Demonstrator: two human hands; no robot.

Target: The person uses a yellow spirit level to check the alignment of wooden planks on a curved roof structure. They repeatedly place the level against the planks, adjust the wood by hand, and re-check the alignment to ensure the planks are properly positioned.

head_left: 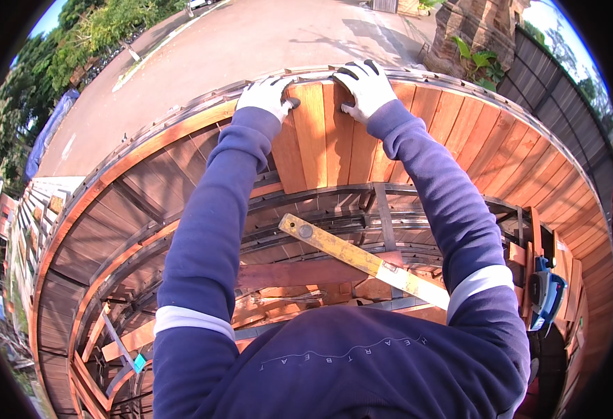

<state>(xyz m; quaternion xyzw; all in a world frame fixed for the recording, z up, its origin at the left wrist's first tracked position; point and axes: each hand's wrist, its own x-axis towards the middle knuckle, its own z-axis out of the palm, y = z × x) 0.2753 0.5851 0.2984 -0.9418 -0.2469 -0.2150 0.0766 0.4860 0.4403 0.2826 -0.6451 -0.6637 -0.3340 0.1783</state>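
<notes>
My left hand, in a white glove with dark fingertips, grips the upper end of a wooden board at the far rim of a curved frame. Its thumb presses on the near side, while the fingers reach toward the rim. A little to the right, my gloved right hand is curled over the end of a darker board, thumb toward the left hand. These boards lie side by side with a long row of reddish slats fanning to the right. Exactly where the fingers press is partly hidden.
A yellow spirit level lies slantwise below my forearms. On the right sits a blue power tool; at lower left, a square with a teal handle. Dark curved ribs span the framework. Pavement extends beyond the rim.
</notes>
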